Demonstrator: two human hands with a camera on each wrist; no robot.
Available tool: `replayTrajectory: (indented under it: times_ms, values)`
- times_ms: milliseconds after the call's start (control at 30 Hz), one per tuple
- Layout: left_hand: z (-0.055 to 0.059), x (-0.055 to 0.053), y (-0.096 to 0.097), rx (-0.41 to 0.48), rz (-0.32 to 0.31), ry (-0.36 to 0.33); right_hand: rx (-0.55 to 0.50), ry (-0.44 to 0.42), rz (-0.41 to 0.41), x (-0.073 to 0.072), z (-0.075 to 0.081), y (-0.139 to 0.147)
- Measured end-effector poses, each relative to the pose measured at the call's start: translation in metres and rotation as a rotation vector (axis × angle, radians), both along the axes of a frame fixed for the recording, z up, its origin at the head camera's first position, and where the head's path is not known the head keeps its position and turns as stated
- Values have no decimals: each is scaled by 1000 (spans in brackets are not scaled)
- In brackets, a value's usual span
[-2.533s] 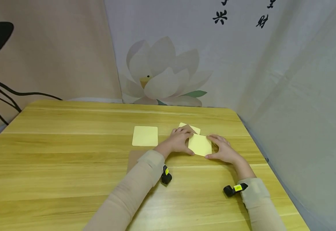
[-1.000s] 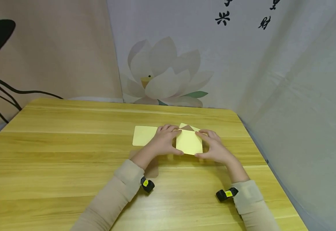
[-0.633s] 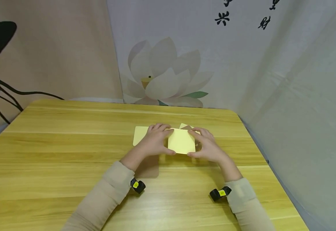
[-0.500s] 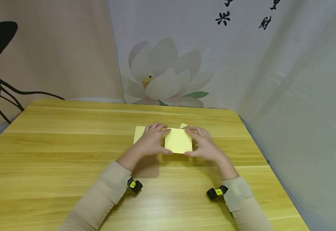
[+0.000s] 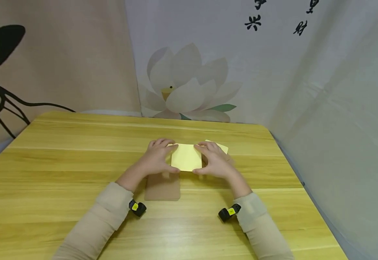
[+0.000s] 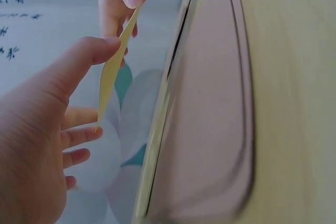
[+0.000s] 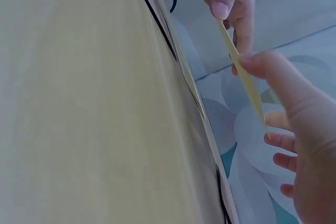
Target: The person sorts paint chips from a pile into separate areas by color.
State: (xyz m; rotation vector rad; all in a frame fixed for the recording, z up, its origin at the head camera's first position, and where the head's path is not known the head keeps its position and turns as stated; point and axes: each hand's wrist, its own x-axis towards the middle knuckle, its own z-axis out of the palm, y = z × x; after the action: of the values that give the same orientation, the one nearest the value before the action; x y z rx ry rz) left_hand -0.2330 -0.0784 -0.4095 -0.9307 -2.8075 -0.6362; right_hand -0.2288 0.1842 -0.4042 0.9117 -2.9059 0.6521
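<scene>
A yellow square sheet of paper (image 5: pixel 186 157) is held level above the table between both hands. My left hand (image 5: pixel 158 157) pinches its left edge, thumb on the near corner. On the opposite edge my right hand (image 5: pixel 217 160) pinches it the same way. Both wrist views show the sheet (image 6: pixel 111 74) nearly edge-on, slightly bowed and off the surface. Below and left of it lies a brown square card (image 5: pixel 162 187), partly covered by the left hand. Another yellow sheet (image 5: pixel 223 147) and a sliver of brown card (image 5: pixel 230 159) show behind the right hand.
The wooden table (image 5: pixel 78 173) runs to a fabric backdrop (image 5: pixel 189 72) with a printed lotus. A small black camera (image 5: pixel 137 208) is on the left cuff, another camera (image 5: pixel 229 212) on the right.
Both hands have carried the yellow sheet leftward from the right-hand pile. The yellow sheet lying at the left is now mostly hidden behind them, while more of the near brown card shows.
</scene>
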Motion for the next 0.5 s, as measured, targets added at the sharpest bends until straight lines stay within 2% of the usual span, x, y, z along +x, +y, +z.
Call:
replayTrajectory:
  times_ms: [100, 400, 500]
  values:
    - [-2, -3, -8, 3, 0, -13, -9, -7, 22, -4, -2, -8]
    - [-3, -11, -29, 15, 3, -41, -59, -90, 12, -16, -8, -28]
    - [-5, -14, -35, 24, 4, -51, -72, -93, 16, -22, -10, -33]
